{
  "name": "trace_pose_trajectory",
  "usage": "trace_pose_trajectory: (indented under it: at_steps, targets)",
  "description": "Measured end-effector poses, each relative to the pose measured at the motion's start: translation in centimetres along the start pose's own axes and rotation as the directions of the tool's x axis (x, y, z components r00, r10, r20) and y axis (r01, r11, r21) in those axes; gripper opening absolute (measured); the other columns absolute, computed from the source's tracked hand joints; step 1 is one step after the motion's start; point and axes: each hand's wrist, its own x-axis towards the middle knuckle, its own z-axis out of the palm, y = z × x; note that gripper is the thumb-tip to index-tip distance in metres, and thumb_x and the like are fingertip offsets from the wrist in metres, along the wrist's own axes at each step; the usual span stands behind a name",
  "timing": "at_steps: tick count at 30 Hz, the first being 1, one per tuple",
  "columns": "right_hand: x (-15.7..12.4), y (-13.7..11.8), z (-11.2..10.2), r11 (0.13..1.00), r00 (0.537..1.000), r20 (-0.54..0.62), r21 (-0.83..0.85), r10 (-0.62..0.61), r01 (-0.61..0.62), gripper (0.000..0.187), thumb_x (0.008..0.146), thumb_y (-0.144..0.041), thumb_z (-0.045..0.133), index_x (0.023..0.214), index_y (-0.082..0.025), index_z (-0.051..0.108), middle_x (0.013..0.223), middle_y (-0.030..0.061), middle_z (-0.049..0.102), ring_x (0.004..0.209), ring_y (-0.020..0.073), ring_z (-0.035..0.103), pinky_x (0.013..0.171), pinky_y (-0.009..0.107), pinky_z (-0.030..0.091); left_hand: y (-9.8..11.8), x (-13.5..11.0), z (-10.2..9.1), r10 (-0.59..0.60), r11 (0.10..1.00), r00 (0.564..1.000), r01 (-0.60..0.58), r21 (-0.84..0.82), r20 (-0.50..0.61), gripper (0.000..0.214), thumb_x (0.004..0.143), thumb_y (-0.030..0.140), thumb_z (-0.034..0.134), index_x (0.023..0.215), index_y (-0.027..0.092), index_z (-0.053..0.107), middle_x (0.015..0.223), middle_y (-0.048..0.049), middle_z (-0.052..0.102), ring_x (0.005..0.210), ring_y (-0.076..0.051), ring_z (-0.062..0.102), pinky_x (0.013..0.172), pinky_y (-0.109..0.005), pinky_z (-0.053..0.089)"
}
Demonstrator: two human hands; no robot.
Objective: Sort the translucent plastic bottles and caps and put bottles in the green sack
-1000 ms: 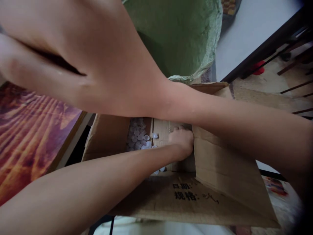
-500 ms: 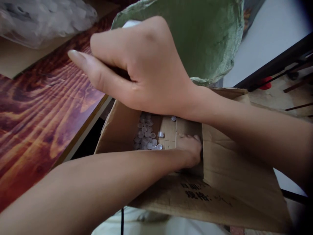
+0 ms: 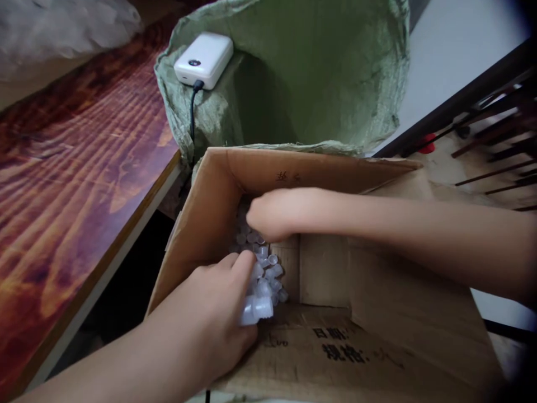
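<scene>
Caps (image 3: 275,271) heaped in left end of box (image 3: 323,274), pile running near to far. Left hand (image 3: 213,305) at near end, curled around some caps; right hand (image 3: 277,211) over far end, bent, cannot tell whether holding any.

right fingers (image 3: 257,217) partly hidden, bag (image 3: 62,31) cut off

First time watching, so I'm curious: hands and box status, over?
Left hand: holding at least one clear plastic piece. Right hand: reaching into carton, grip hidden. Loose clear pieces: heaped at carton's left side, partly hidden by both hands.
</scene>
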Motion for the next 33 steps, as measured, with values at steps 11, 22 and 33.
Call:
trace_pose_trajectory:
  at_steps: [11,22,33]
  targets:
    - [4.9,1.9,6.2,0.988,0.807,0.581,0.156,-0.106,0.017,0.018,0.089,-0.027,0.062,0.099,-0.012,0.064,0.092,0.0034,0.064,0.083,0.0162,0.062,0.076,0.034,0.053,-2.3,0.6,0.5,0.059,0.983,0.994,-0.041,-0.181,0.094,0.036,0.067,0.017,0.056,0.102,0.021,0.048,0.099,-0.0063,0.058,0.090,-0.027,0.060,0.078,-0.042,0.049]
    - [6.9,1.4,9.5,0.936,0.547,0.765,0.330,-0.340,0.121,0.011,0.083,-0.020,0.068,0.084,-0.011,0.062,0.073,-0.0023,0.058,0.066,0.0112,0.056,0.066,0.027,0.049,-2.9,1.0,0.9,0.068,0.977,0.995,-0.052,-0.206,0.070,0.033,0.065,0.017,0.057,0.095,0.022,0.046,0.094,-0.0046,0.055,0.085,-0.026,0.058,0.075,-0.042,0.050]
    - [5.3,0.4,11.7,0.957,0.664,0.690,0.197,-0.288,0.211,0.020,0.092,-0.032,0.060,0.098,-0.013,0.062,0.098,0.0044,0.063,0.086,0.0162,0.061,0.078,0.035,0.053,-3.0,1.3,0.8,0.089,0.977,0.986,-0.058,-0.205,0.141,0.038,0.065,0.017,0.059,0.101,0.020,0.049,0.099,-0.0070,0.055,0.088,-0.028,0.058,0.076,-0.045,0.051]
